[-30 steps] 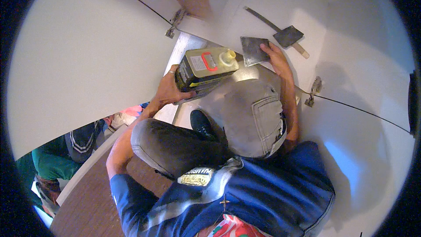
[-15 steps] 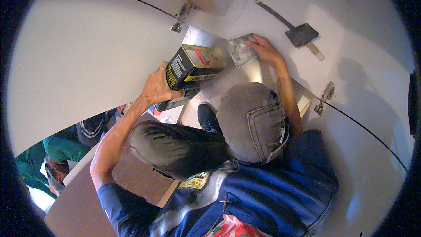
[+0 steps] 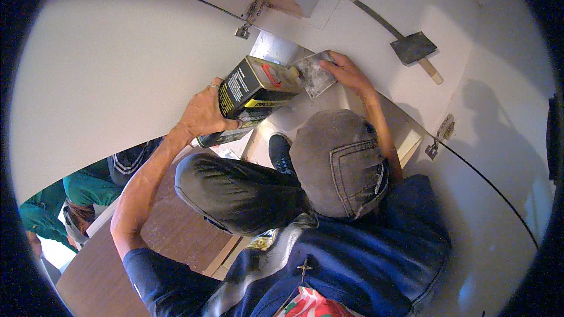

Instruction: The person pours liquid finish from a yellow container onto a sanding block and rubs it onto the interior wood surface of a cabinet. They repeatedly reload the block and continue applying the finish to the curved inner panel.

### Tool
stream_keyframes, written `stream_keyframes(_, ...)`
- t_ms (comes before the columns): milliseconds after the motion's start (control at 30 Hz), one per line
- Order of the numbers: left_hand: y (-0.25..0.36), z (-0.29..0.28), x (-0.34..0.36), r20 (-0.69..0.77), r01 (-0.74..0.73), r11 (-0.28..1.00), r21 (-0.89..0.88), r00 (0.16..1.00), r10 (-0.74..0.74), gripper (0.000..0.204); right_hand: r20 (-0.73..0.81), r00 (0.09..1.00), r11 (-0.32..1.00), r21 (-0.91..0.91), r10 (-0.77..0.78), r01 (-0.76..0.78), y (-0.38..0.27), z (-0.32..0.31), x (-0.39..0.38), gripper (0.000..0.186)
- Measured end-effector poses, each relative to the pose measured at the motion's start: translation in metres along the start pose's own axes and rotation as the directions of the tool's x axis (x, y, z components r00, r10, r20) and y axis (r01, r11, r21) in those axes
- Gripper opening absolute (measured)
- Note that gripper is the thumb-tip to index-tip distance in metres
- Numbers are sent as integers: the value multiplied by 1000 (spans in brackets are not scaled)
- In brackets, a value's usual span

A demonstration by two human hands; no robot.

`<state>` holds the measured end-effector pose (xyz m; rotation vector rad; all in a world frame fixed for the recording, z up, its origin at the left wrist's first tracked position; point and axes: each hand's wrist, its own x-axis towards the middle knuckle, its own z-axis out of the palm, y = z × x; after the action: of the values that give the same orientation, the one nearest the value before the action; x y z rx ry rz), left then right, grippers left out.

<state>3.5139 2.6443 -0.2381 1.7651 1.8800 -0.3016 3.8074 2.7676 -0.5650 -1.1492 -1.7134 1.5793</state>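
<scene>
Head view: the left hand (image 3: 205,111) grips a black-and-yellow rectangular metal can (image 3: 252,91), thumb on its near side and fingers wrapped round the far left, partly out of sight. The can is tilted, its face with the red carrying handle (image 3: 271,75) and pale spout (image 3: 293,73) turned toward the far right. The right hand (image 3: 349,71) pinches a square grey plate (image 3: 317,76) by its far right corner, thumb on the visible face; the remaining fingers are largely hidden, their spread undetermined. Can and plate stand left and right of each other, beyond the wearer's knees; spout and plate edge meet or nearly meet, contact not confirmed. As to progress, the work is judged to be mid-step: both items are in hand, the can is inclined, and neither is set down. The plate shows whitish mottling; whether film, dust or reflection cannot be established. No flow is discernible, and the can's contents cannot be seen, so the amount left is undetermined. At far right, on a white panel (image 3: 499,158), lie a dark rectangular piece (image 3: 413,48) and a narrow strip (image 3: 379,17), untouched. A co-worker in green trousers (image 3: 94,185) is partly visible at left.
</scene>
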Motion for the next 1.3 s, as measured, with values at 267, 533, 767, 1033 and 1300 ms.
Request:
stream_keyframes(267, 5, -7, -2, -3, -10, 999, 45, 1000, 11, 88, -68, 997, 993, 106, -43, 50, -46, -9, -28, 43)
stream_keyframes(533, 6, -9, -2, 20, 1, 999, 44, 1000, -2, 85, 76, 987, 969, 190, 143, -155, -10, 15, -3, 59)
stream_keyframes(767, 6, -12, 0, 42, 19, 996, 92, 999, -23, 87, 155, 984, 929, 344, 91, -140, -59, -1, -26, 58)
stream_keyframes(1033, 4, -9, -1, 45, 56, 994, 98, 997, -61, 86, 116, 988, 950, 284, 102, -131, -43, 13, -18, 49)
stream_keyframes(1300, 3, -7, -1, 63, 58, 991, 124, 996, -66, 96, 206, 969, 922, 332, 135, -200, -35, 13, -18, 72)
